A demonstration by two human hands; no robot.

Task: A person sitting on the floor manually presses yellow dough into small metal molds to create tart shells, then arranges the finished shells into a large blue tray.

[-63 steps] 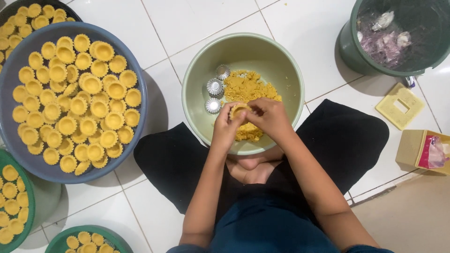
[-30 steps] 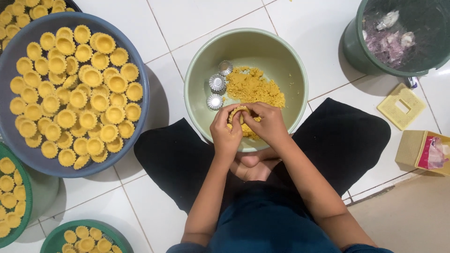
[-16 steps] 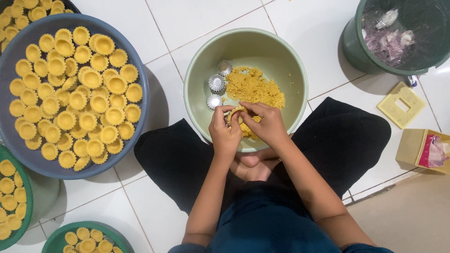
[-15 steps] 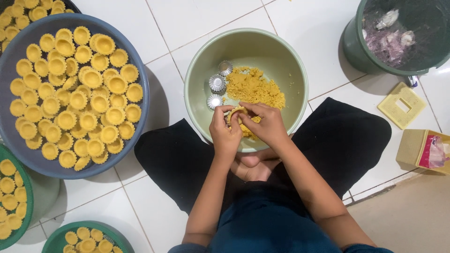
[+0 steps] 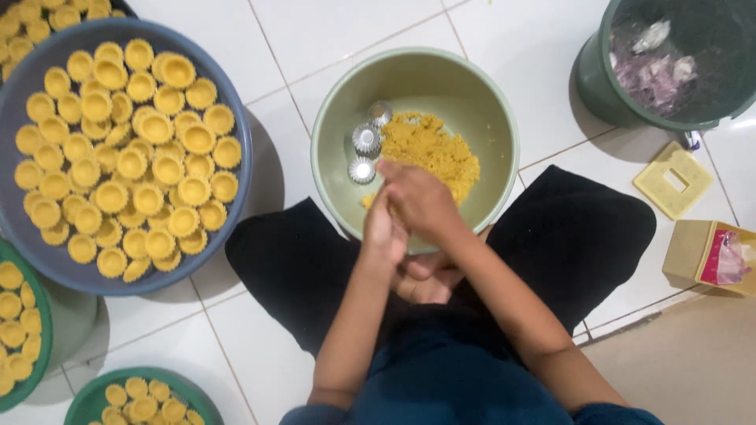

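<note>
- Now the two hands sit pressed together over the near rim of the pale green bowl point(image 5: 331, 134), closer to each other than half a second ago, when a small yellow piece showed between the fingertips; that piece is now hidden, so the pressing seems to be under way rather than finished.
- The right hand point(image 5: 421, 201) lies on top, fingers curled inward and partly covering the left hand point(image 5: 380, 228); both look closed around something small, but what sits between the palms I cannot tell from this view.
- The crumbly yellow dough point(image 5: 437, 145) stays heaped in the bowl's middle, just beyond the knuckles, with a small scrap of it near the left fingers.
- Three small fluted metal moulds point(image 5: 367, 140) lie untouched in the bowl, just left of the dough.
- The big blue-grey basin point(image 5: 236, 197) on the left holds many shaped yellow tart shells point(image 5: 130, 157), well apart from the hands.
- Green trays with more shells sit at the lower left; a dark green bucket point(image 5: 598, 79), a flat yellow square cutter point(image 5: 673, 181) and a small cardboard box point(image 5: 693, 252) stand on the white tiles to the right.
</note>
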